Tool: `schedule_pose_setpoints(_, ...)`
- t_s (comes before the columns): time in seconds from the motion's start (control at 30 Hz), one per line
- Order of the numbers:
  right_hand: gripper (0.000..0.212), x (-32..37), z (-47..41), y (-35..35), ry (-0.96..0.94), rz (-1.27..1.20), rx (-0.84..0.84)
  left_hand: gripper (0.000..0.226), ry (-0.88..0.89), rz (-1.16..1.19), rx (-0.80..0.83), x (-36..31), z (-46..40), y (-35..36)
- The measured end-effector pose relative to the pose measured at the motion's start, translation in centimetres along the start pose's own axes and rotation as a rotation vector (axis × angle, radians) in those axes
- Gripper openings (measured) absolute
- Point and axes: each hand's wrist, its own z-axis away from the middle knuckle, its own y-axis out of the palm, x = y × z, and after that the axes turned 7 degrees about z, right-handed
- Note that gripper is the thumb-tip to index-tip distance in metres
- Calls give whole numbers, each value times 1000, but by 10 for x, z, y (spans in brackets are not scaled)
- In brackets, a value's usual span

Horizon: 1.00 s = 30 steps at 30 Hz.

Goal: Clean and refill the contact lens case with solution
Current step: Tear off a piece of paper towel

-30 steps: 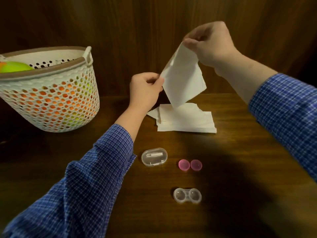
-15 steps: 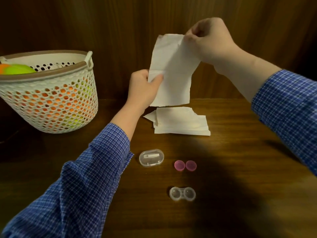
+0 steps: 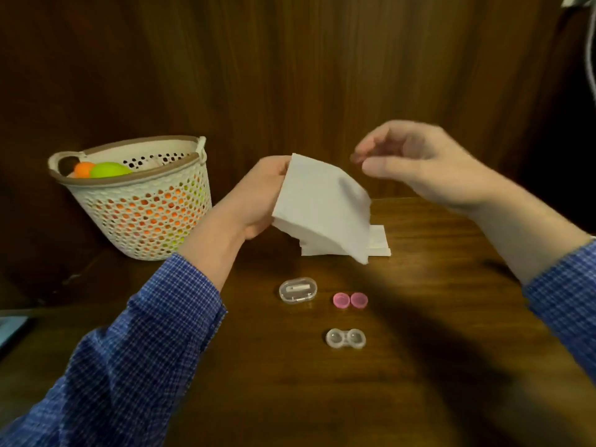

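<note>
Contact lens case [image 3: 345, 338], clear and with both wells uncapped, lies on the near middle of the wooden surface [image 3: 435, 366]. Its two pink caps [image 3: 350, 300] sit side by side just beyond it, touching each other, apart from the case. To the left of the caps rests a small clear oval box [image 3: 298, 290] with a white piece inside.

Farther back, a stack of white tissues [image 3: 379, 245] lies flat on the surface. Above and partly in front of it, the left hand [image 3: 258, 201] holds a single tissue sheet [image 3: 322, 204] in the air; its grip is closed on the sheet's upper left edge, thumb on the near face and fingers behind, and the sheet droops down to the right, its lower corner hanging just over the stack.

The right hand [image 3: 419, 162] hovers to the right of the sheet and slightly higher, blurred; its grip is loose, fingers gently curled with thumb and forefinger close together, and it has hold of nothing. It does not touch the sheet.

At the far left stands a white perforated basket [image 3: 145, 221] with a brown rim, holding orange and green objects [image 3: 100, 169]. Both arms wear blue checked sleeves [image 3: 145, 350].
</note>
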Motion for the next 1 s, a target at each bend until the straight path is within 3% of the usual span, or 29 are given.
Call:
schedule_pose_setpoints(0.07,33,5,13,12,75,60,127,26,-25,-54,105,-16,19,1)
schedule_pose_setpoints(0.17,20,19,32,27,89,-5,252,27,-49,-98,178,-35,47,2)
schedule_pose_setpoints(0.27,16,28,49,36,62,-132,274,24,-68,-108,89,-41,69,-1)
schedule_pose_setpoints(0.37,18,32,62,48,127,-289,181,23,-177,174,-75,-30,88,-7)
schedule_pose_setpoints(0.43,19,28,71,59,199,-382,103,56,-274,438,-118,-17,104,-5)
schedule_pose_setpoints(0.5,26,20,80,72,260,-421,35,85,-370,552,-105,1,119,4)
schedule_pose_setpoints(0.53,26,15,84,79,285,-433,10,89,-398,547,-91,10,124,10)
schedule_pose_setpoints(0.73,28,-24,95,111,409,-436,27,31,-383,321,-220,40,122,43)
schedule_pose_setpoints(0.9,26,-38,94,119,469,-427,96,44,-518,223,-300,62,113,51)
schedule_pose_setpoints(1.0,27,-41,91,120,474,-432,79,44,-494,240,-292,69,111,50)
